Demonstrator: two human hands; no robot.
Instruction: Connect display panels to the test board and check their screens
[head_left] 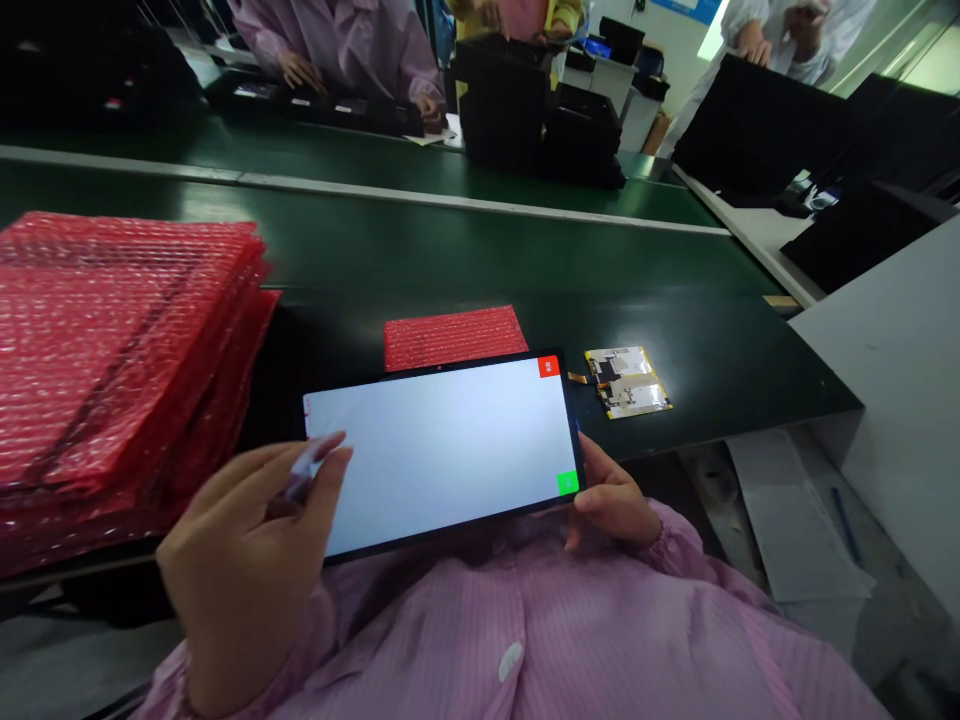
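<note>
Your left hand [244, 535] is pinched nearly closed on a pale scrap [304, 468] over the left end of the lit tablet [454, 440], and your right hand [619, 500] is curled round its lower right corner. Tablet's held at the near edge of the worktop [727, 350], red bubble-wrap stack [127, 350] near on the left, more room past the flat panel [634, 392] on the right. Scrap's blurry and half covered tbh, some right fingers hidden too

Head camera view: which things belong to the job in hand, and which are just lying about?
In the job, it seems:
tablet, held in the right hand
pale scrap, pinched in the left hand

Probably just lying about:
red bubble-wrap stack
red sheet
white paper
perhaps the flat board
</note>
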